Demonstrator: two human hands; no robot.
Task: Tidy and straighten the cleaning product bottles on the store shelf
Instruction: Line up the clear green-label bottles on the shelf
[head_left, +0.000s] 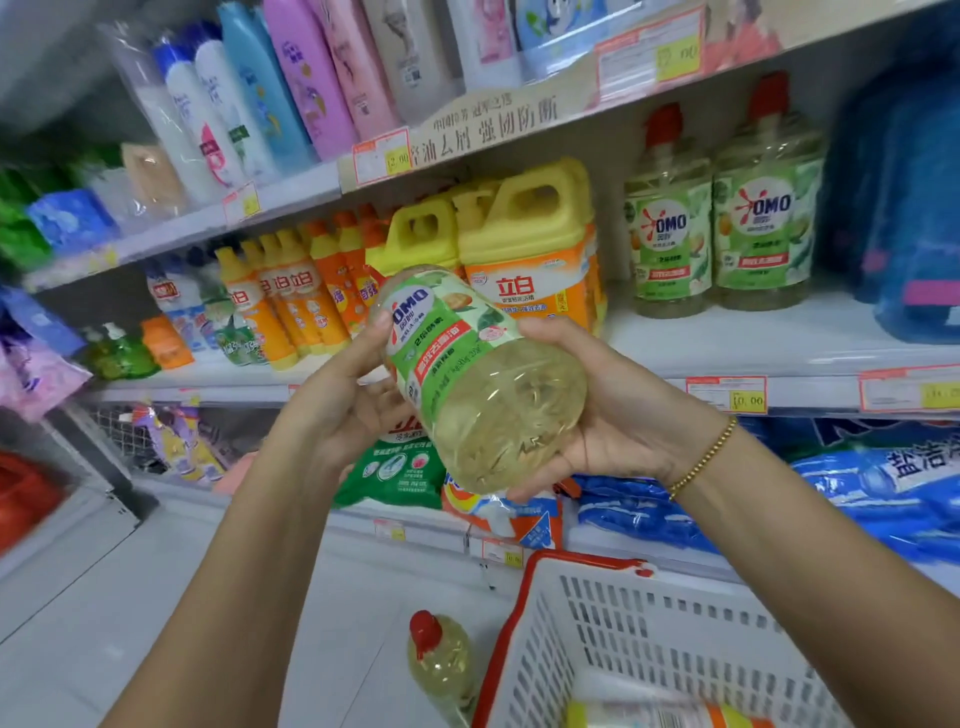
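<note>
Head view: left hand (340, 415) and right hand (618, 415) are both gripping the tilted OMO bottle (483, 384) between them, base facing the camera. Above and beyond the right hand, two matching bottles (763, 208) are standing on the shelf (727, 343).

Four clear bottles (483, 384) (667, 228) (763, 208) (441, 665), two yellow jugs (421, 234) (530, 213)

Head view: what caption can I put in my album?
Left hand and right hand hold a tilted bottle by the shelf.

The bottle (498, 405) is pale yellow with a green-and-red label (447, 338), the jugs (524, 218) yellow-and-orange, the basket (675, 618) white, red-rimmed.
</note>
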